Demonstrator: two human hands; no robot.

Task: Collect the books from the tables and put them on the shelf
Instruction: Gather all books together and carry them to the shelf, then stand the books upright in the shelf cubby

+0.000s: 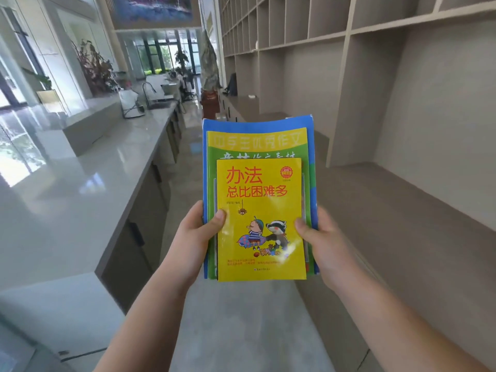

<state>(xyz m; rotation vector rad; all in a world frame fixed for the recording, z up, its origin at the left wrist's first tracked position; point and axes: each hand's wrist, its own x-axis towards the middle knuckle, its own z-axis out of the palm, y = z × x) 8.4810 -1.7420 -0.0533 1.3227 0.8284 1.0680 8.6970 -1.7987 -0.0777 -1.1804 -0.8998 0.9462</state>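
I hold a stack of books [259, 200] flat in front of me, above the floor of an aisle. A small yellow book [260, 221] with cartoon figures lies on top, a green and yellow book [257, 146] under it, a larger blue one [268, 123] at the bottom. My left hand [197, 237] grips the stack's left edge, thumb on the yellow cover. My right hand [324, 237] grips the right edge the same way. A beige wall shelf [375, 146] with open compartments runs along the right.
A long grey counter [88, 178] with dark cabinet fronts lines the left side, with a faucet [149, 89] and sink farther back. The shelf's low ledge [402, 210] lies just right of the books. Plants and a red object [209, 102] stand far down the aisle.
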